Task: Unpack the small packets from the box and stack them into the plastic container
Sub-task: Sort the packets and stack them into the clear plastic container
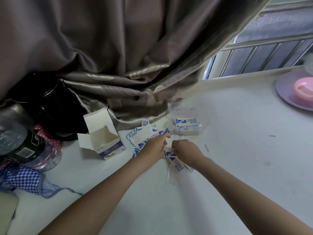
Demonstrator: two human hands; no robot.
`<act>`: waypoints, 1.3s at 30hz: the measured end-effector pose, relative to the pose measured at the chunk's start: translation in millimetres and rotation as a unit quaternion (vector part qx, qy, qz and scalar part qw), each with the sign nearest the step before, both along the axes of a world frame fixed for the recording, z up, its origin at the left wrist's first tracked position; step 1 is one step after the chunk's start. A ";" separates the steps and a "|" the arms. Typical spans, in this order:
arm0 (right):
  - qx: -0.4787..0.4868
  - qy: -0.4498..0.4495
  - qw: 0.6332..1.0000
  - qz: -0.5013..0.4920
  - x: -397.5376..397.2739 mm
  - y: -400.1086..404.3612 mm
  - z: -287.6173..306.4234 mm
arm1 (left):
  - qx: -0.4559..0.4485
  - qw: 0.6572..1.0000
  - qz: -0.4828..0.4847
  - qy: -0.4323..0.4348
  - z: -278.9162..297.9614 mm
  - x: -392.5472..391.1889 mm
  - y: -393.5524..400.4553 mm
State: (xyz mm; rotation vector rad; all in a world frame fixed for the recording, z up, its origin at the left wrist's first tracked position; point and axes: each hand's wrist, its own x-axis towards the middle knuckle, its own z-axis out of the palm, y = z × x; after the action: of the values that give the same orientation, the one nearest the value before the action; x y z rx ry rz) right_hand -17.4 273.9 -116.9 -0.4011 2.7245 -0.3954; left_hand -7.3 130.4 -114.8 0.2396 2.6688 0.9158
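I'm gathering loose packets [145, 135] on the desk [237, 150] — my right hand [185, 150] seems to pinch a few, my left hand [155, 146] rests flat on the pile. Next — square them and lift to the plastic container [186, 128] just beyond my right hand; the box [103, 138] sits empty left.

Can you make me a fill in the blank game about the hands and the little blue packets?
1. The white cardboard box lies with its flaps ____.
2. Some blue and white paper packets already sit stacked in the clear ____ container.
3. The pink soap dish sits on a round ____ plate.
4. The right hand pinches packets while the left hand reaches into the ____ of packets.

Missing words: open; plastic; purple; pile
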 end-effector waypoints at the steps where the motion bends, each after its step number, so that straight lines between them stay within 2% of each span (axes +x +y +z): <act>1: -0.013 -0.015 1.000 -0.024 2.0 5.8 -3.0 | -0.030 0.999 -0.024 0.014 -3.7 -1.8 0.2; 6: -0.048 -0.060 0.997 0.000 17.9 23.2 -23.1 | -0.154 0.978 -0.140 0.006 -19.5 2.1 0.8; 11: -0.030 -0.009 0.997 0.067 30.0 8.9 -37.9 | -0.180 0.977 -0.112 0.023 -25.2 7.9 4.0; 16: 0.010 0.002 0.997 0.077 23.2 0.7 -33.8 | -0.134 0.988 -0.072 -0.014 -25.6 12.4 -7.7; 20: -0.066 0.015 0.998 0.013 9.8 10.7 -20.1 | -0.064 0.997 0.032 -0.005 -25.0 13.4 -20.1; 23: -0.097 0.087 0.990 -0.049 -2.4 22.5 -9.8 | -0.042 0.997 0.060 -0.006 -25.5 12.4 -23.6; 26: -0.050 0.169 0.984 -0.012 -5.5 37.0 -11.0 | -0.040 0.999 0.029 0.008 -25.6 11.1 -14.7; 29: 0.026 0.170 0.982 0.079 4.1 47.8 -18.7 | -0.058 0.998 -0.028 0.022 -28.2 10.5 3.2; 32: 0.082 0.165 0.976 0.119 17.7 56.0 -23.8 | -0.086 0.993 -0.076 0.020 -29.7 9.7 21.2; 36: 0.104 0.149 0.977 0.107 30.8 66.3 -35.9 | -0.157 0.978 -0.134 0.036 -31.0 6.5 34.3; 39: 0.069 0.106 0.990 0.060 30.3 68.9 -34.1 | -0.159 0.977 -0.135 0.034 -30.2 3.6 38.2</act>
State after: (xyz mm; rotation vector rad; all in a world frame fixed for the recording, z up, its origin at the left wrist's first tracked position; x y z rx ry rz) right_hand 12.9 342.8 -151.0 -0.5959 2.8911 -0.1375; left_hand -3.7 168.6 -145.0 0.5485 2.7062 0.3970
